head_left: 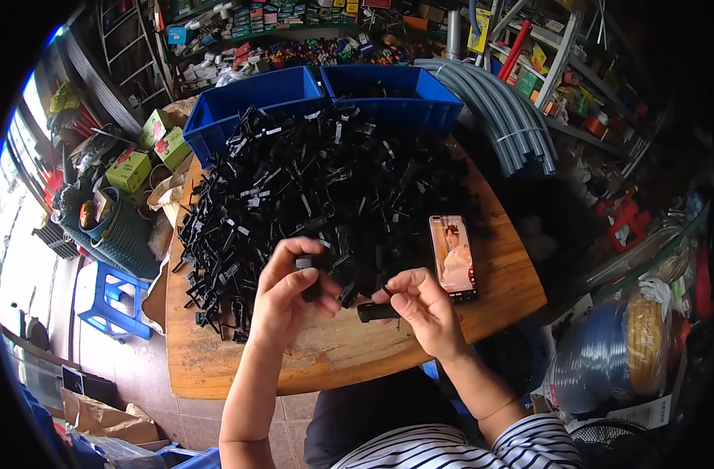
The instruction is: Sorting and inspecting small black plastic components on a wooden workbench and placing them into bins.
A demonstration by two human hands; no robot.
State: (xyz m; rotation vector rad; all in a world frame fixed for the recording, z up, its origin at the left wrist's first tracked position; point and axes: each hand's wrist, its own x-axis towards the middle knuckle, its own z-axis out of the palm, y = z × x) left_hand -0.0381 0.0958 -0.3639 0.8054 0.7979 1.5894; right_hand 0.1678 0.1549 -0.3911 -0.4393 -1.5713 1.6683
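Bare wood shows along the near edge of the table (310,371), around which a cluttered storeroom crowds. Just above that edge, the left hand (281,293) has its thumb and fingers curled closed on a stubby black part (311,286); the fingers behind are blurred. Near it, the right hand (425,309) pinches a dark tube-shaped piece (378,313) between thumb and fingertips, the piece lying roughly level and jutting to the left. Whether the 2 parts touch anything below, I cannot tell.

Beyond the hands spreads a broad heap of black plastic parts (310,180), covering most of the tabletop. To its right lies a phone (453,258), its screen lit. At the heap's far side stand 2 blue bins, left bin (255,94) and right bin (357,80), side by side; dark pieces show in the right bin. Farther out are grey hoses (505,117) curving at the right, a blue stool (110,301) on the left and packed shelves (294,30) behind.
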